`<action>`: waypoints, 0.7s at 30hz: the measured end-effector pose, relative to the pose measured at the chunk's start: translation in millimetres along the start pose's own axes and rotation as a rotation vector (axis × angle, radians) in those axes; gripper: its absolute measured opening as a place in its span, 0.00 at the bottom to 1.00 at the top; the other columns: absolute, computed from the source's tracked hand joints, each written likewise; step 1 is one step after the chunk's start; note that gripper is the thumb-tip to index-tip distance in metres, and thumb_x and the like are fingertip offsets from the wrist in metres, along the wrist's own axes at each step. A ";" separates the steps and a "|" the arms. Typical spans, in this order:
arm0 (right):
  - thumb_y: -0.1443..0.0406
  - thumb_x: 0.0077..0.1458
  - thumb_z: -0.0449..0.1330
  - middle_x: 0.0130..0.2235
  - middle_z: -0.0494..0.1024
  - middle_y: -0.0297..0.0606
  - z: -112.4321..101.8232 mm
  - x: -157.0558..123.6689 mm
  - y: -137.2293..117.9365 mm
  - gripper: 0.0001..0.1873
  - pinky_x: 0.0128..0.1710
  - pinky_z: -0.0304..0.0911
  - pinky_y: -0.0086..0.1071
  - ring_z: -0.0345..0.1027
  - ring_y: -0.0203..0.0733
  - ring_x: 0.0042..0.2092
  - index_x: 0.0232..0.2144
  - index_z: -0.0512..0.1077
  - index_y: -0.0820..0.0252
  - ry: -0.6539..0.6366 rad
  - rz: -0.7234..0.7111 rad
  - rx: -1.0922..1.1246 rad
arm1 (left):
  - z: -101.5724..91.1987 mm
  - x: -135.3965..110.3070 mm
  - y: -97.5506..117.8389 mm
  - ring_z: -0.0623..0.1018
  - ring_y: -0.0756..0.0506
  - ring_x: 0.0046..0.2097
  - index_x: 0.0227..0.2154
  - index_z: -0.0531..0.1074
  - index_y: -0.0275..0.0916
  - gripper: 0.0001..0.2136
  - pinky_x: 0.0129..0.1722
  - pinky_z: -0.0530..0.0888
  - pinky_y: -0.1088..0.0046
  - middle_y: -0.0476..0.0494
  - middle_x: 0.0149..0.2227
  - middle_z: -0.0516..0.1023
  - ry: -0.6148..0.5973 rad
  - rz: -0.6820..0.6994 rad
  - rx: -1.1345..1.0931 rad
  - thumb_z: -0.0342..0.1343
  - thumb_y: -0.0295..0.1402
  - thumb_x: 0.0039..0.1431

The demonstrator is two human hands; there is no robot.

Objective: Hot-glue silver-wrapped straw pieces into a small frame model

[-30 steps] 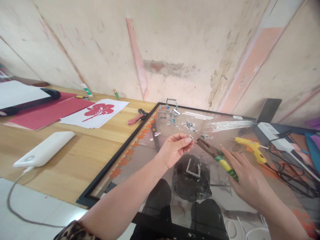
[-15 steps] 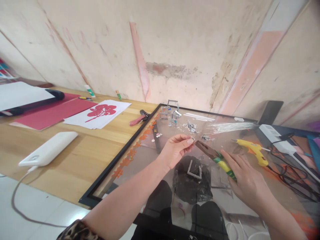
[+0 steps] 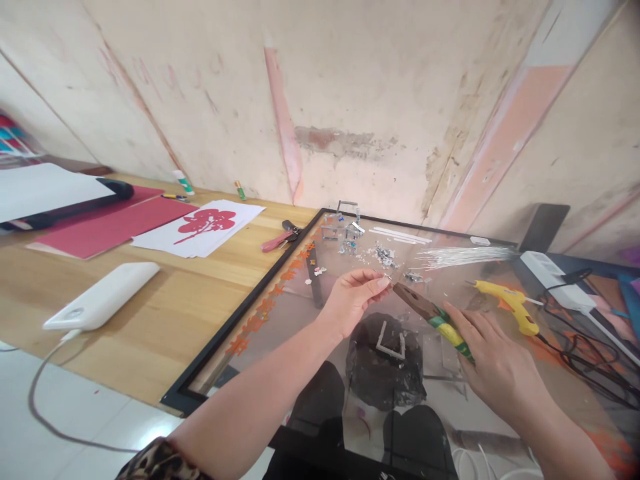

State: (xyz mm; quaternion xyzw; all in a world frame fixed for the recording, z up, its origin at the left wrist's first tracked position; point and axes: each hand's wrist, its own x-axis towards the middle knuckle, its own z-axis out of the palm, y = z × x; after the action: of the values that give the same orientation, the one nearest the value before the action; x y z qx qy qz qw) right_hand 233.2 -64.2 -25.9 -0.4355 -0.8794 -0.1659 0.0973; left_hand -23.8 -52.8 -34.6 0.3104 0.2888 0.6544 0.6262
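My left hand (image 3: 353, 300) hovers over a black-framed glass panel (image 3: 240, 317), thumb and fingers pinched on a tiny silvery piece at its fingertips. My right hand (image 3: 493, 363) grips pliers (image 3: 434, 315) with green-and-yellow handles and rusty brown jaws; the jaw tips point at the pinched piece, almost touching it. Below the hands a small white U-shaped strip (image 3: 391, 341) lies on the glass over a dark crumpled bag seen through it.
Silver scraps and small mirror-like frames (image 3: 345, 230) lie at the panel's far end. A yellow glue gun (image 3: 507, 305), white power strip (image 3: 555, 277) and black cables sit at right. Left on the wooden table: red-handled cutters (image 3: 278, 239), red flower paper-cut (image 3: 206, 223), white power bank (image 3: 103, 295).
Both hands stay almost still with the pliers at the pinched piece; the view has shifted slightly, so the table items sit a little further right.
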 end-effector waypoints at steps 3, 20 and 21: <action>0.70 0.51 0.50 0.51 0.70 0.43 -0.7 0.8 -1.0 0.34 0.33 0.71 0.33 0.65 0.48 0.51 0.61 0.53 0.59 0.000 0.002 -0.022 | -1.0 0.7 -1.2 0.75 0.52 0.31 0.25 0.75 0.37 0.07 0.32 0.68 0.76 0.49 0.27 0.77 0.006 0.022 0.029 0.67 0.30 0.43; 0.70 0.51 0.50 0.51 0.71 0.42 1.9 -0.1 -9.5 0.32 0.38 0.70 0.36 0.66 0.47 0.49 0.59 0.55 0.57 -0.029 0.025 0.017 | -1.5 0.8 -5.6 0.74 0.52 0.32 0.25 0.75 0.36 0.07 0.34 0.69 0.76 0.49 0.28 0.77 0.033 0.041 0.063 0.67 0.30 0.42; 0.70 0.51 0.50 0.51 0.71 0.42 0.6 -0.1 -11.0 0.32 0.36 0.71 0.35 0.67 0.47 0.49 0.59 0.55 0.57 -0.037 0.034 0.013 | -1.5 0.7 -5.6 0.74 0.52 0.32 0.25 0.75 0.36 0.07 0.34 0.69 0.76 0.49 0.28 0.77 0.029 0.039 0.058 0.67 0.30 0.42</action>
State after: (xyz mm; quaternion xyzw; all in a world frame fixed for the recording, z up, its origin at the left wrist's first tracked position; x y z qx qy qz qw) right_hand 224.5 -70.3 -28.8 -0.4528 -0.8746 -0.1502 0.0867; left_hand -21.4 -51.8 -39.8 0.3243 0.3108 0.6622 0.5997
